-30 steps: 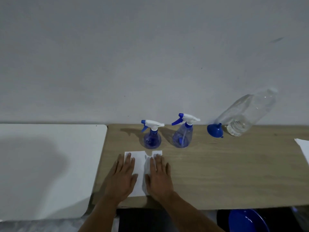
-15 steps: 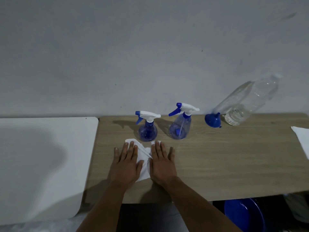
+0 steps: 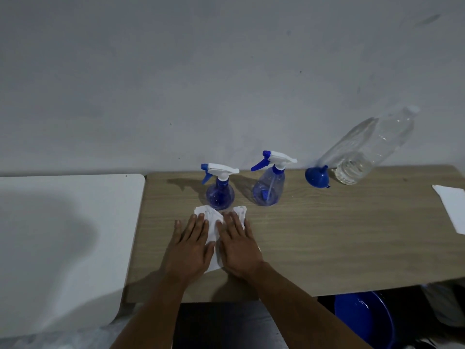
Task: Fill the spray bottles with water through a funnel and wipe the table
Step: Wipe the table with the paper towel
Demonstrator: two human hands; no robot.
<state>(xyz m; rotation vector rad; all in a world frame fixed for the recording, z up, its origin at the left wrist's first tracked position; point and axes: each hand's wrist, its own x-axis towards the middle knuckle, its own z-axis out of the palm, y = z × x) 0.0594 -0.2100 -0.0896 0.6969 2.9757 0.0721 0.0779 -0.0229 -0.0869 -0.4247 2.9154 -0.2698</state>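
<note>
A grey wall fills the upper half of the view. Below it, a white tabletop lies at left, edge to edge with the wooden table on which all the task's things stand.

A clear plastic water bottle stands at the far right of the table – wide-angle distortion makes it appear to lean; a shallow layer of water sits at its base, the rest looks empty. A blue basin shows partly under the table's near right edge; its contents cannot be told.

Two spray bottles stand upright near the wall, blue-tinted with white heads and blue triggers: the left spray bottle just beyond the hands, the right spray bottle beside it, dip tube visible inside. The liquid level in either cannot be read.

The left hand and right hand lie side by side, palms down, fingers extended and close together – both pressing flat on a crumpled white paper towel just before the left spray bottle.

A blue funnel lies on its side between the right spray bottle and the water bottle. A white sheet lies at the table's right edge.
</note>
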